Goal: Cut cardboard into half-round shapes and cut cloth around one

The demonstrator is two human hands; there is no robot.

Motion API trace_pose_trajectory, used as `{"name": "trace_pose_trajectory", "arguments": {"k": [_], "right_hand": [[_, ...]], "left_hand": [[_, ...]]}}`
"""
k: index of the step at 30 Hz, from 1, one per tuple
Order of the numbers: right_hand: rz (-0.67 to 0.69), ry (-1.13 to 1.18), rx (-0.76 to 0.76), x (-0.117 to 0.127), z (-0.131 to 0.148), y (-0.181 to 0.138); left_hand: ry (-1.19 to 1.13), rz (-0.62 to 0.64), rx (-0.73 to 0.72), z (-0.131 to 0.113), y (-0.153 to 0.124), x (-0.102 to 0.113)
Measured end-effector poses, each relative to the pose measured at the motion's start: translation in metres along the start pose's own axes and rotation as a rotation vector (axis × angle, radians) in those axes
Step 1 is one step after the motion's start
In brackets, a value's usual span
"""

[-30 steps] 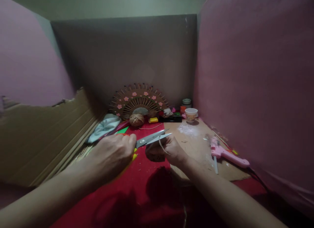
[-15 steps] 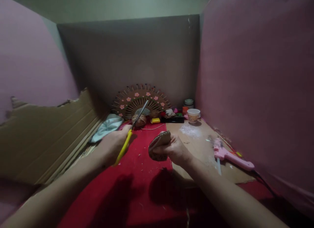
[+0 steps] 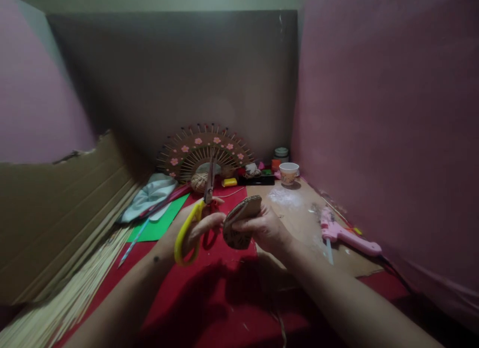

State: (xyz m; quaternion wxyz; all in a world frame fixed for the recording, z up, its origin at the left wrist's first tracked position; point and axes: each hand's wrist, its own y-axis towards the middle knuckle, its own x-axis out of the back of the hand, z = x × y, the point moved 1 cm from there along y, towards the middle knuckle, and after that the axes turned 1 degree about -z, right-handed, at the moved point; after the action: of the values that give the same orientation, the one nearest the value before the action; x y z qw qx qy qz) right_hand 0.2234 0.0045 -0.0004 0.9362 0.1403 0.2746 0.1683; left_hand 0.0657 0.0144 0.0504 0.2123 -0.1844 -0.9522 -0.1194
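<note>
Head view shows the left hand [image 3: 198, 228] with its fingers through the yellow handles of a pair of scissors [image 3: 194, 220], its grip clenched on them; the blades stand closed and point up and away toward the back wall, well clear of any cutting. The right hand [image 3: 267, 228] is clenched around a small twine-wrapped piece [image 3: 240, 222], holding it in the air above the red felt [image 3: 209, 298] that covers the near part of the desk, just beside the left fingers. As far as can be judged, the wrapping of this piece looks largely done: its visible face is covered with tan cord and no loose tail shows clearly, though the underside is hidden by the palm, so what finishing is left cannot be told. The piece looks flat and rounded, roughly oval, brownish, with a coarse ribbed surface and a paler edge along the top. Behind the hands a ball of twine [image 3: 199, 180] sits in front of a brown fan decoration [image 3: 204, 151] with pink flowers. A pink glue gun [image 3: 348, 235] lies on the bare cardboard to the right, a small cup [image 3: 289, 173] stands near the back, a green sheet [image 3: 160, 223] lies to the left, and thin bamboo sticks [image 3: 71, 293] are heaped along the left edge.
</note>
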Motion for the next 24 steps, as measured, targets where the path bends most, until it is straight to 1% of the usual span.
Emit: {"name": "trace_pose_trajectory", "arguments": {"k": [4,9,12,14,17,19,21,24], "right_hand": [[-0.036,0.035,0.019,0.003,-0.002,0.001],[-0.078,0.077,-0.011,0.004,-0.004,0.002],[-0.118,0.115,-0.034,0.004,-0.007,0.003],[-0.155,0.143,-0.031,0.004,-0.008,0.004],[-0.179,0.174,-0.025,0.002,-0.007,0.004],[-0.185,0.187,-0.021,0.001,-0.006,0.004],[-0.218,0.202,-0.022,0.001,-0.007,0.004],[-0.346,0.305,-0.115,0.003,-0.013,0.006]], "left_hand": [[-0.043,0.025,-0.025,0.014,0.003,-0.003],[-0.116,0.067,0.013,0.028,0.003,-0.008],[-0.126,0.059,0.043,0.032,0.001,-0.011],[-0.111,0.08,0.065,0.033,-0.001,-0.012],[-0.049,0.103,0.019,0.033,-0.002,-0.015],[0.02,0.074,-0.051,0.034,-0.002,-0.017],[0.04,0.04,-0.094,0.037,-0.002,-0.019],[-0.005,-0.016,-0.096,0.043,-0.002,-0.023]]}}
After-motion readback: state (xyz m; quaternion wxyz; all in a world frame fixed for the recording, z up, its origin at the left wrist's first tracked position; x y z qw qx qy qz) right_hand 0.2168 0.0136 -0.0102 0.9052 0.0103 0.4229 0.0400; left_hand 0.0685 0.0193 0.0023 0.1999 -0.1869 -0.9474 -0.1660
